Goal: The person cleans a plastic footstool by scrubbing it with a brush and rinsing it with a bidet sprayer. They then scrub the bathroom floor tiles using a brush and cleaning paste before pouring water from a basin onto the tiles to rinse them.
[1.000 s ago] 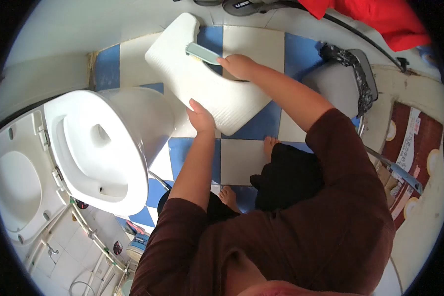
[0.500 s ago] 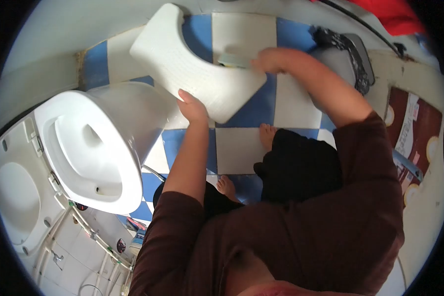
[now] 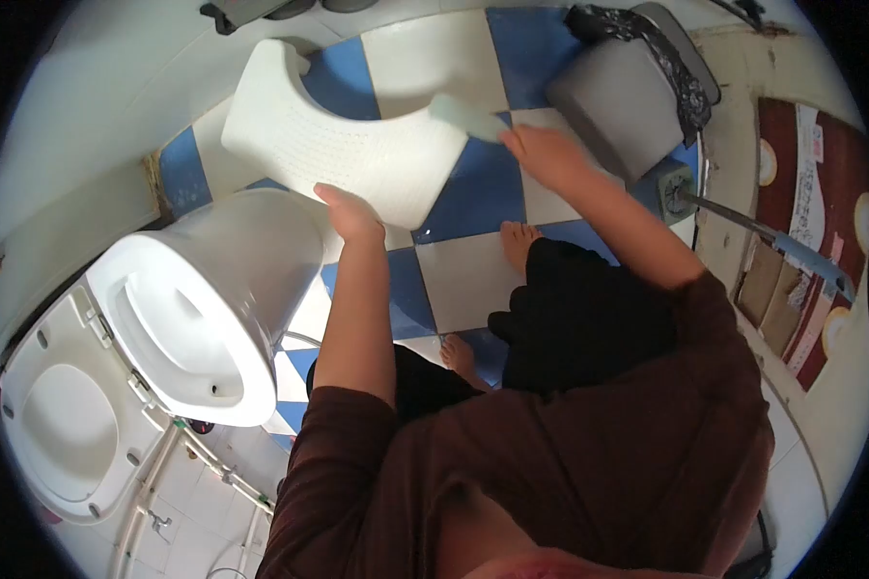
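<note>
A white curved toilet footstool [image 3: 357, 159] with a dotted textured top is held above the tiled floor or rests on it; I cannot tell which. My left hand [image 3: 350, 214] grips its near edge, thumb on top and the other fingers hidden beneath. My right hand [image 3: 550, 156] is closed round the handle of a pale green scrub brush [image 3: 463, 118]. The brush head lies over the stool's right end, slightly blurred, with its bristles out of sight. Left of the stool stands a white toilet [image 3: 261, 246] with its seat and lid [image 3: 68, 425] raised.
A grey bin [image 3: 618, 101] with a black bag stands at the upper right. A long-handled tool [image 3: 743, 220] leans beside a brown printed cardboard box [image 3: 792, 174]. Pipes [image 3: 222, 473] run along the lower left. My bare feet [image 3: 518, 243] are on the blue and white tiles.
My right hand and the brush have shifted from the stool's inner curve to its right end. My left hand keeps its grip. The camera view has also shifted, bringing more of the bin into sight.
</note>
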### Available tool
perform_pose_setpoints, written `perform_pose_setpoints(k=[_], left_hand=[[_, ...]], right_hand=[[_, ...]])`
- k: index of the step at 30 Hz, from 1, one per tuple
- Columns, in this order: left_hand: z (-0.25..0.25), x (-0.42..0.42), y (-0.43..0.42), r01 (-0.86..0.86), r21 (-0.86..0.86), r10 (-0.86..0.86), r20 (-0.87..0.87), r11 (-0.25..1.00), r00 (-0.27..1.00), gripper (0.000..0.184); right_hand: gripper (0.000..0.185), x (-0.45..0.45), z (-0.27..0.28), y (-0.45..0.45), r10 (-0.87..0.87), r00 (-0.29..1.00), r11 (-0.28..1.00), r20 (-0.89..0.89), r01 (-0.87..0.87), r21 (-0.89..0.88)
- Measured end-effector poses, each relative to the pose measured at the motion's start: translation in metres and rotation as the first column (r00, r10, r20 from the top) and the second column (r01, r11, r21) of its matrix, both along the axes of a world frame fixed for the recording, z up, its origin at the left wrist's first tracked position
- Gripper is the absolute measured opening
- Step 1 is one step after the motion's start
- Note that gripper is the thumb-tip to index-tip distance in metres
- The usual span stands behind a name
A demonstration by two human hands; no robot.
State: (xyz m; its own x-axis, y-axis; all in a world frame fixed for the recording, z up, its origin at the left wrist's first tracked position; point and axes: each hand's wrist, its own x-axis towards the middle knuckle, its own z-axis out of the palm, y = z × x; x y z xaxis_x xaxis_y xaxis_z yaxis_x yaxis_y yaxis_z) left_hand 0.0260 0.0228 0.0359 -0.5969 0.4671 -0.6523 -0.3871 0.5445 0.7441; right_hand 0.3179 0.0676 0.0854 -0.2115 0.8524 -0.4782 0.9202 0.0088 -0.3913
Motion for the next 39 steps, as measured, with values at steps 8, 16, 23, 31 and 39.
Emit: perform_pose_setpoints(k=[8, 16, 23, 31, 39], left_hand=[[0.066, 0.005, 0.043, -0.077, 0.116, 0.022, 0.417, 0.990, 0.909, 0.067], [0.100, 0.002, 0.063, -0.105, 0.130, 0.029, 0.488, 0.986, 0.872, 0.065], [0.114, -0.020, 0.066, -0.105, 0.096, 0.046, 0.484, 0.990, 0.874, 0.052], [0.119, -0.013, 0.070, -0.236, 0.105, 0.129, 0.597, 0.966, 0.792, 0.058], [0.118, 0.031, 0.052, -0.002, 0.283, -0.201, 0.686, 0.959, 0.699, 0.047]], right_hand=[[0.040, -0.026, 0.048, -0.016, 0.074, 0.964, 0.991, -0.255, -0.041, 0.130], [0.035, -0.050, 0.033, 0.022, 0.038, 0.904, 0.969, -0.426, 0.072, 0.238], [0.032, -0.042, 0.004, 0.070, -0.123, 0.835, 0.916, -0.536, 0.303, 0.263], [0.034, -0.054, 0.025, 0.036, -0.084, 0.892, 0.963, -0.445, 0.187, 0.192], [0.036, 0.006, 0.087, 0.021, 0.159, 0.977, 0.984, -0.140, -0.146, 0.100]])
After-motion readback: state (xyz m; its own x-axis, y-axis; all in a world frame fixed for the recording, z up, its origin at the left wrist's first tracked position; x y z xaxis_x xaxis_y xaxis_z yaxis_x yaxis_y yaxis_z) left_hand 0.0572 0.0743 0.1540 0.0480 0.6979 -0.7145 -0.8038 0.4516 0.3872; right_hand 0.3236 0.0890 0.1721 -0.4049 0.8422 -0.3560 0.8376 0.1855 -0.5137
